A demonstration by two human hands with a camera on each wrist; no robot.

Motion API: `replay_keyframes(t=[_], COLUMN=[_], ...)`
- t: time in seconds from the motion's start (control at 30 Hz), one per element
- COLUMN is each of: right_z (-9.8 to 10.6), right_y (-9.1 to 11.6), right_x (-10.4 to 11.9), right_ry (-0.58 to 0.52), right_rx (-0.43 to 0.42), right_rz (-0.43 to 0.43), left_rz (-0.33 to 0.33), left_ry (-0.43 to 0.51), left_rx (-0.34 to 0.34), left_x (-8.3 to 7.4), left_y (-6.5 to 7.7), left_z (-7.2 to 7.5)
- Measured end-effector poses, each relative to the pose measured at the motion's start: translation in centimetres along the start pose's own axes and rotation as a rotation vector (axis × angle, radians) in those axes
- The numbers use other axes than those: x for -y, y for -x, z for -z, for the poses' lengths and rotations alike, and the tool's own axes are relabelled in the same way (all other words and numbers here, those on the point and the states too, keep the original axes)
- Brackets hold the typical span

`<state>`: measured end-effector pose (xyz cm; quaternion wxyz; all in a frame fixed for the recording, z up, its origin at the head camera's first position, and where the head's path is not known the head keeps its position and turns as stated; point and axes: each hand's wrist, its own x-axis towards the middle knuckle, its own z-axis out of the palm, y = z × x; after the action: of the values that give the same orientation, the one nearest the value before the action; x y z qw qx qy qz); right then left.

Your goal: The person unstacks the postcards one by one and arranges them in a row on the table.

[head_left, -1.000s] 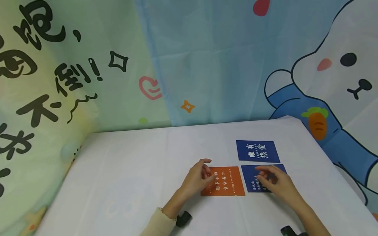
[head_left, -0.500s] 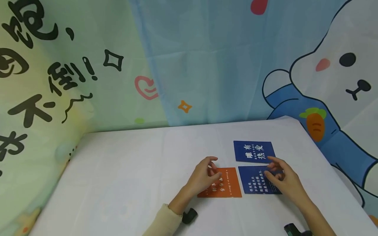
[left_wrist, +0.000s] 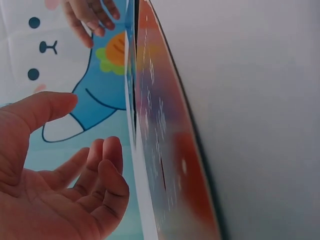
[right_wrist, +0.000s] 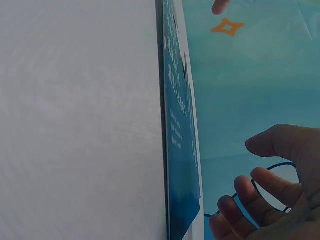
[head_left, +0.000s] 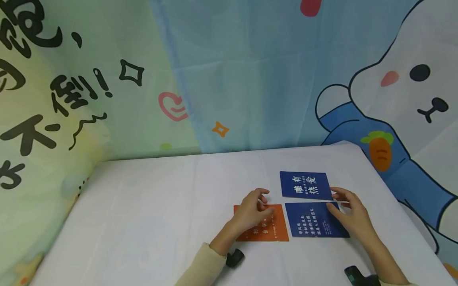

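Note:
An orange card (head_left: 280,226) printed with white characters lies flat on the white table, and my left hand (head_left: 253,210) hovers over its left half. Thumb and fingers are apart and loosely bent, with nothing between them; the left wrist view shows that hand (left_wrist: 85,180) off the card's surface. To the right lies a dark blue card (head_left: 307,222) with rows of white text. My right hand (head_left: 352,212) is over this card's right edge, fingers loosely bent and holding nothing. Directly behind it is a second dark blue card (head_left: 304,184) with larger white characters.
A white cloth covers the table (head_left: 154,206). Behind it hangs a printed backdrop (head_left: 247,87) with a cartoon animal on the right and black lettering on the left. Black wrist-worn devices (head_left: 235,258) sit at both wrists.
My left hand has moved right, further over the orange card. My right hand has shifted right from the middle of the lower blue card, uncovering its text. The head view has turned slightly right.

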<state>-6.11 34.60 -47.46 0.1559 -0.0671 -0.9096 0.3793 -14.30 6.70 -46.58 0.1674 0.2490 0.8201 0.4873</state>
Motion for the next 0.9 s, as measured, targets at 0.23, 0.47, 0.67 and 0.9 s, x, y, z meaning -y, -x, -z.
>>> replay_keyframes(t=[0.23, 0.47, 0.67, 0.9], right_z=[0.1, 0.3, -0.1, -0.5], right_y=[-0.4, -1.4, -2.1, -3.2], right_x=[-0.3, -0.7, -1.0, -1.3], right_ry=[-0.007, 0.016, 0.018, -0.001], right_rx=[0.026, 0.055, 0.066, 0.113], right_rz=[-0.036, -0.089, -0.137, -0.187], left_rz=[0.031, 0.025, 0.035, 0.102], left_ry=[0.006, -0.009, -0.027, -0.018], left_rx=[0.04, 0.018, 0.017, 0.024], left_x=[-0.7, -0.8, -0.6, -0.8], left_y=[-0.6, -2.0, -3.4, -4.6], left_z=[-0.6, -1.6, -2.6, -3.7])
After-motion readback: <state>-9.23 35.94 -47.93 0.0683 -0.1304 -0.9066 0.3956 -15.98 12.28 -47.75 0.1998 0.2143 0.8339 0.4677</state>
